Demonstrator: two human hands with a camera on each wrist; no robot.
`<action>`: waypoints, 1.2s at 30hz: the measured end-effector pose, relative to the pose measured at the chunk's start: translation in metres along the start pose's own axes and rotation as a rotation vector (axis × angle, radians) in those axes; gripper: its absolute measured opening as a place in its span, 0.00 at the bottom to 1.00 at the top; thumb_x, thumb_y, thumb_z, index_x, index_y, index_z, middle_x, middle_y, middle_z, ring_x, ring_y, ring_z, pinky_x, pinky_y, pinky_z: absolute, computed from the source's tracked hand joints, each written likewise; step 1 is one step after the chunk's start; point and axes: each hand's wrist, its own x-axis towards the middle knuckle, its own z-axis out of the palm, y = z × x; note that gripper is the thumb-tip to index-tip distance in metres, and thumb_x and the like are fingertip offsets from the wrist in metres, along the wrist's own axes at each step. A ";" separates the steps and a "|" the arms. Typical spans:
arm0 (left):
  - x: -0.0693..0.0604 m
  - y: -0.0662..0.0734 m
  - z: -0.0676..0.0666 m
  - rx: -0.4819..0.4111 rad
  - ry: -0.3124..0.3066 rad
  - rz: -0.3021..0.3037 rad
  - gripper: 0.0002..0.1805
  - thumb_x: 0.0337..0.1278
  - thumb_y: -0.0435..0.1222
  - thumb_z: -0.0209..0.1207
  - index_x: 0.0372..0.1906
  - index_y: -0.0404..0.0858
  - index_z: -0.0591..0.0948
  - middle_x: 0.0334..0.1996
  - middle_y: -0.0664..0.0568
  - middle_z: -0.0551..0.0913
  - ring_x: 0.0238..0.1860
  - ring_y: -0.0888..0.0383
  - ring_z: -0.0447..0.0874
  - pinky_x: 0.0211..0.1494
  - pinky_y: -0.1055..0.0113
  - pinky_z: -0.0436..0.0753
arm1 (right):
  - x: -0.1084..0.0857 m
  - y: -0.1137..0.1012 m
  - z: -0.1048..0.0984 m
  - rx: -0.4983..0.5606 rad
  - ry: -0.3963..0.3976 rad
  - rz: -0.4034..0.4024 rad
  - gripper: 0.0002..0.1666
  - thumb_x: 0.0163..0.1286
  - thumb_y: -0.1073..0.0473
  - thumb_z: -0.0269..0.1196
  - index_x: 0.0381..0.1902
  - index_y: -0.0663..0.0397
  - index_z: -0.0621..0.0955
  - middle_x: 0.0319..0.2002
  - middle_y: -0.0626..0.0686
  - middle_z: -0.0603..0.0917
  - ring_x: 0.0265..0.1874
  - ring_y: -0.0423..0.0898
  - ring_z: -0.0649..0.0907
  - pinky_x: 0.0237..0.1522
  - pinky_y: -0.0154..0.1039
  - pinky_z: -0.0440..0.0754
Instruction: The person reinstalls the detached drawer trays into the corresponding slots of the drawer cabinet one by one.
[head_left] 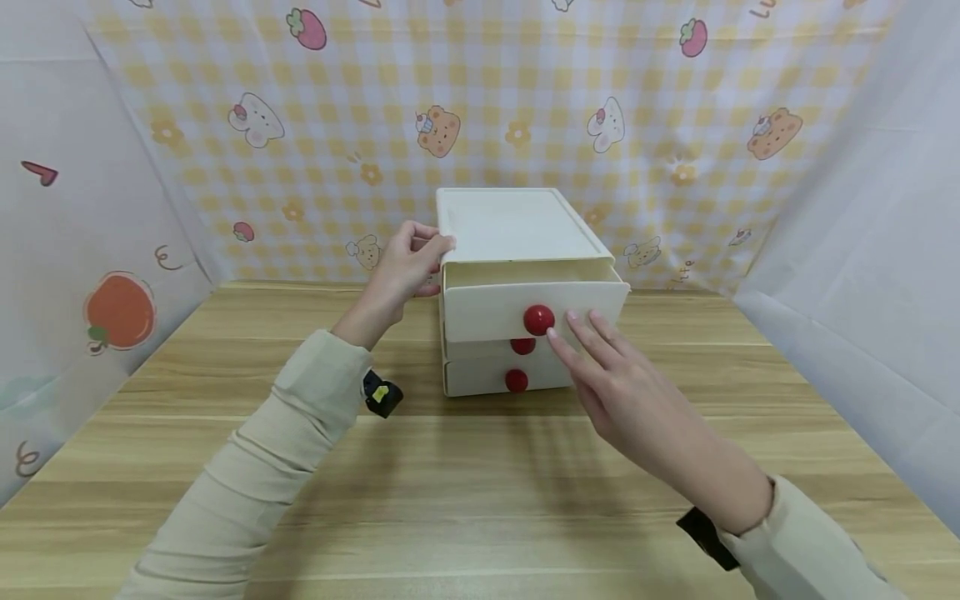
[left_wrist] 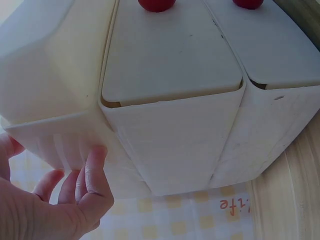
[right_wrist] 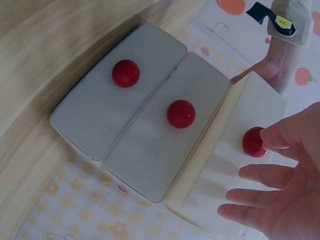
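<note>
A small white cabinet (head_left: 517, 221) with three stacked drawers stands on the table, each drawer bearing a round red knob. The top drawer (head_left: 487, 312) sticks out partway; the lower two sit back in the cabinet. My left hand (head_left: 405, 271) holds the cabinet's upper left edge, thumb at the top and bent fingers against the side wall. In the left wrist view those fingers (left_wrist: 95, 175) touch the side. With fingers spread and fairly straight, my right hand (head_left: 622, 383) is at the top drawer's front. In the right wrist view its thumb meets the top knob (right_wrist: 253, 142).
The wood-grain table (head_left: 465, 500) extends around the cabinet. Behind it hangs a yellow checked cloth (head_left: 517, 92) with cartoon prints, and pale cloth panels (head_left: 877, 208) enclose the sides. A dark strap (head_left: 382, 393) shows at the left wrist.
</note>
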 end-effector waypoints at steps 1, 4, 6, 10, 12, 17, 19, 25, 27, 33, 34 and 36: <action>0.000 0.000 0.000 0.001 0.001 0.000 0.18 0.61 0.44 0.54 0.51 0.41 0.68 0.45 0.53 0.69 0.39 0.59 0.70 0.47 0.59 0.83 | 0.001 0.001 0.000 0.000 -0.003 0.004 0.31 0.54 0.73 0.64 0.59 0.62 0.75 0.59 0.65 0.74 0.58 0.65 0.73 0.55 0.55 0.76; 0.000 0.000 0.000 0.002 0.003 -0.001 0.18 0.61 0.44 0.54 0.51 0.41 0.68 0.45 0.53 0.69 0.39 0.59 0.70 0.46 0.59 0.83 | 0.002 0.002 0.001 0.012 -0.023 0.020 0.31 0.55 0.73 0.63 0.59 0.61 0.74 0.59 0.65 0.74 0.59 0.65 0.72 0.56 0.55 0.75; 0.000 0.001 0.000 0.005 0.002 0.000 0.18 0.61 0.44 0.53 0.52 0.41 0.68 0.45 0.53 0.69 0.40 0.59 0.70 0.47 0.59 0.83 | 0.003 0.004 0.002 0.027 -0.042 0.030 0.31 0.56 0.73 0.63 0.60 0.61 0.74 0.60 0.65 0.73 0.60 0.65 0.71 0.57 0.55 0.74; -0.001 0.001 0.000 0.006 -0.001 0.002 0.19 0.62 0.44 0.53 0.53 0.40 0.68 0.46 0.52 0.69 0.40 0.58 0.71 0.48 0.58 0.83 | 0.005 0.006 0.003 0.050 -0.079 0.056 0.30 0.58 0.72 0.61 0.61 0.61 0.73 0.61 0.65 0.72 0.62 0.64 0.69 0.58 0.56 0.73; -0.001 0.001 -0.001 0.009 -0.001 0.002 0.19 0.62 0.44 0.53 0.53 0.40 0.68 0.46 0.52 0.69 0.40 0.58 0.71 0.47 0.58 0.83 | 0.006 0.007 0.004 0.052 -0.092 0.069 0.30 0.58 0.72 0.61 0.61 0.60 0.73 0.61 0.65 0.72 0.62 0.64 0.69 0.58 0.56 0.72; -0.002 0.002 -0.001 0.019 -0.004 0.004 0.19 0.62 0.44 0.53 0.53 0.40 0.67 0.45 0.52 0.69 0.40 0.58 0.70 0.45 0.60 0.84 | 0.009 0.010 0.007 0.048 -0.106 0.089 0.29 0.59 0.71 0.60 0.60 0.59 0.73 0.61 0.65 0.72 0.62 0.64 0.69 0.58 0.56 0.73; -0.002 0.002 -0.001 0.022 -0.003 0.004 0.19 0.62 0.45 0.53 0.53 0.41 0.67 0.45 0.52 0.69 0.40 0.58 0.70 0.45 0.61 0.84 | 0.010 0.011 0.008 0.052 -0.110 0.091 0.29 0.59 0.71 0.60 0.61 0.60 0.73 0.61 0.65 0.72 0.62 0.64 0.69 0.59 0.56 0.72; -0.002 0.002 -0.001 0.022 0.000 0.003 0.19 0.62 0.45 0.53 0.53 0.41 0.68 0.44 0.52 0.69 0.39 0.59 0.70 0.44 0.62 0.84 | 0.013 0.014 0.010 0.065 -0.129 0.099 0.29 0.61 0.71 0.58 0.61 0.59 0.72 0.61 0.65 0.71 0.63 0.64 0.68 0.61 0.56 0.70; -0.003 0.002 -0.001 0.022 0.000 0.002 0.19 0.62 0.45 0.53 0.53 0.41 0.68 0.44 0.52 0.69 0.40 0.58 0.71 0.44 0.62 0.84 | 0.014 0.016 0.011 0.067 -0.135 0.105 0.28 0.61 0.71 0.58 0.62 0.59 0.72 0.62 0.65 0.71 0.63 0.64 0.68 0.61 0.56 0.70; -0.003 0.002 -0.001 0.026 -0.002 -0.001 0.19 0.62 0.45 0.53 0.53 0.41 0.68 0.45 0.52 0.69 0.39 0.59 0.70 0.42 0.64 0.84 | 0.019 0.017 0.013 0.065 -0.156 0.127 0.28 0.62 0.69 0.58 0.62 0.59 0.72 0.63 0.65 0.70 0.64 0.64 0.67 0.63 0.55 0.68; -0.002 0.002 -0.001 0.026 -0.001 0.000 0.19 0.62 0.45 0.53 0.53 0.41 0.68 0.45 0.52 0.69 0.39 0.59 0.70 0.42 0.64 0.84 | 0.020 0.018 0.013 0.064 -0.158 0.130 0.28 0.62 0.69 0.58 0.62 0.59 0.71 0.63 0.65 0.69 0.64 0.64 0.66 0.63 0.55 0.68; -0.002 0.002 -0.001 0.027 -0.001 0.000 0.19 0.62 0.45 0.53 0.53 0.41 0.68 0.45 0.52 0.69 0.39 0.59 0.70 0.42 0.64 0.84 | 0.021 0.018 0.014 0.061 -0.163 0.133 0.28 0.63 0.69 0.58 0.62 0.60 0.71 0.63 0.66 0.69 0.64 0.64 0.66 0.64 0.55 0.67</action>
